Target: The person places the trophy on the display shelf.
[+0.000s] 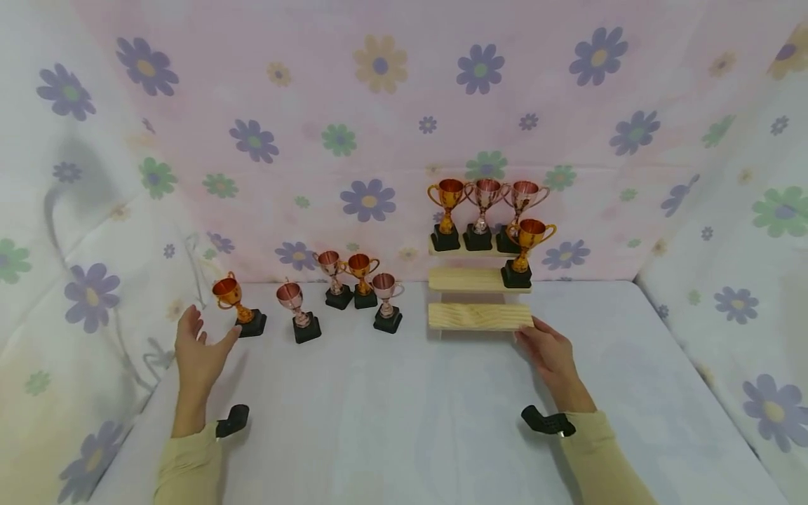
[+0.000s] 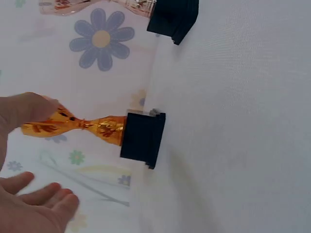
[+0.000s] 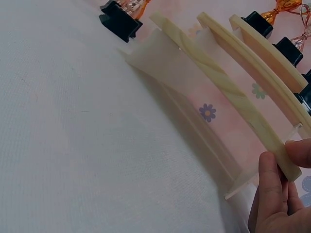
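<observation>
My left hand is spread open just beside a gold trophy on a black base at the table's left. In the left wrist view the thumb lies by the gold trophy's cup, and whether it touches I cannot tell. My right hand holds the right end of the lowest plank of a three-step wooden shelf. There the thumb and fingers pinch the plank's end. Three trophies stand on the top step, and one gold trophy stands on the middle step.
Several more trophies stand on the white table between my hands, rose-coloured and gold. Flowered cloth walls close in the back and both sides. Black wrist mounts sit by both sleeves.
</observation>
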`<action>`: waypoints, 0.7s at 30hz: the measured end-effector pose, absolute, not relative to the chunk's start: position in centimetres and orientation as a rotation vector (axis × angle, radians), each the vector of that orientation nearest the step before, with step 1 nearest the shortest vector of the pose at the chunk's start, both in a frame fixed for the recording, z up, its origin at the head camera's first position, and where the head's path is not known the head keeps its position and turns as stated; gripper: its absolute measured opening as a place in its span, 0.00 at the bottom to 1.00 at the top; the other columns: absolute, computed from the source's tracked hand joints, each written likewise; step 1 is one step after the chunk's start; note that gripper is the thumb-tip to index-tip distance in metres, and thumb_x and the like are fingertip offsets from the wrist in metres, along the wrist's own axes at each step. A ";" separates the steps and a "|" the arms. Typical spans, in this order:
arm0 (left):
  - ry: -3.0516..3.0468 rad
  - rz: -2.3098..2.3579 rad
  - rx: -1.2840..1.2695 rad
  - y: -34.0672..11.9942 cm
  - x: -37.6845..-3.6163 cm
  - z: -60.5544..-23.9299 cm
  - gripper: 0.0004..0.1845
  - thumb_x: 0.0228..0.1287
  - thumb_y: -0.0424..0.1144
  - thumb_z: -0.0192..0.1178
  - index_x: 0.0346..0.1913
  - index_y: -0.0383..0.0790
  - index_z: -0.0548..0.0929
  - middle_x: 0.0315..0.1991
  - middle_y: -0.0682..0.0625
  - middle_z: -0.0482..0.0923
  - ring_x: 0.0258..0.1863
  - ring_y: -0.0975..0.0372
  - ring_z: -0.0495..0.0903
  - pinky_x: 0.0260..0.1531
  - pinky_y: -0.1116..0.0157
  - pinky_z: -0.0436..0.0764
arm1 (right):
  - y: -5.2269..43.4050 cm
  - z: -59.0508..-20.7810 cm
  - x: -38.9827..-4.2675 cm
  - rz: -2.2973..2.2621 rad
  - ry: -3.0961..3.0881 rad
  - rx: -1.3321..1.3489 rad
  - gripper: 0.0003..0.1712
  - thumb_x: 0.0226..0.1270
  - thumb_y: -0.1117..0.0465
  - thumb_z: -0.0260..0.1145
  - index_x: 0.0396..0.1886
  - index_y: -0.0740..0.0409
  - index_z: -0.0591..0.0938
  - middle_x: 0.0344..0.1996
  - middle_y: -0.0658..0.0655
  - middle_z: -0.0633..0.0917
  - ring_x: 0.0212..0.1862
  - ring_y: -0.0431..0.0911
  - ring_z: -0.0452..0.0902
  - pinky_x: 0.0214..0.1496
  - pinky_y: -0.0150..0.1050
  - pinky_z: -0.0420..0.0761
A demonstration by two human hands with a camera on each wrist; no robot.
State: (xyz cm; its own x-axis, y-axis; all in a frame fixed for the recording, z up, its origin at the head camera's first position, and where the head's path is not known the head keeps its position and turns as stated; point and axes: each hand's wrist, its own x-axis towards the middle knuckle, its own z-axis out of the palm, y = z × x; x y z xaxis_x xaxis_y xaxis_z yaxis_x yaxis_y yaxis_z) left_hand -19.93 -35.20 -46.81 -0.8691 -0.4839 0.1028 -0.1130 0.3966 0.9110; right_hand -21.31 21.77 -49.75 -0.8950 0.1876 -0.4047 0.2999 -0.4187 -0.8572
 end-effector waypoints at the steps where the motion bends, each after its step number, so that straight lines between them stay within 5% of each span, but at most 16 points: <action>1: -2.252 -1.497 0.485 -35.2 -20.3 -46.9 0.48 0.66 0.34 0.67 0.81 0.38 0.48 0.81 0.39 0.50 0.79 0.47 0.53 0.80 0.52 0.54 | 21.7 -49.7 -21.3 -2.494 1.653 0.695 0.39 0.74 0.70 0.60 0.80 0.64 0.56 0.72 0.60 0.66 0.46 0.33 0.81 0.60 0.27 0.80; 12: -2.134 -1.461 0.273 -33.6 -23.7 -48.0 0.45 0.64 0.31 0.67 0.80 0.35 0.54 0.79 0.39 0.57 0.79 0.49 0.55 0.81 0.53 0.51 | 22.3 -50.0 -21.1 -2.489 1.645 0.687 0.39 0.75 0.71 0.58 0.81 0.64 0.54 0.76 0.62 0.62 0.48 0.34 0.80 0.61 0.27 0.79; 21: -1.857 -1.460 0.339 -32.8 -25.2 -48.2 0.32 0.65 0.30 0.68 0.71 0.34 0.70 0.64 0.40 0.75 0.58 0.59 0.77 0.64 0.65 0.79 | 22.1 -50.1 -21.3 -2.507 1.635 0.662 0.39 0.75 0.71 0.58 0.81 0.65 0.54 0.72 0.60 0.65 0.47 0.33 0.81 0.62 0.28 0.79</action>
State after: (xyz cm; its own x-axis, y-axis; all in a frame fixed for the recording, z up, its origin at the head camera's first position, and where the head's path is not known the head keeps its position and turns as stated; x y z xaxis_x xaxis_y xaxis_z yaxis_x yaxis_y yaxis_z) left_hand -25.24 -32.78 -48.17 -0.6934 -0.6105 0.3828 0.2279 0.3182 0.9202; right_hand -21.28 22.12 -50.07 -0.9039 0.1678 -0.3934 0.2923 -0.4292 -0.8546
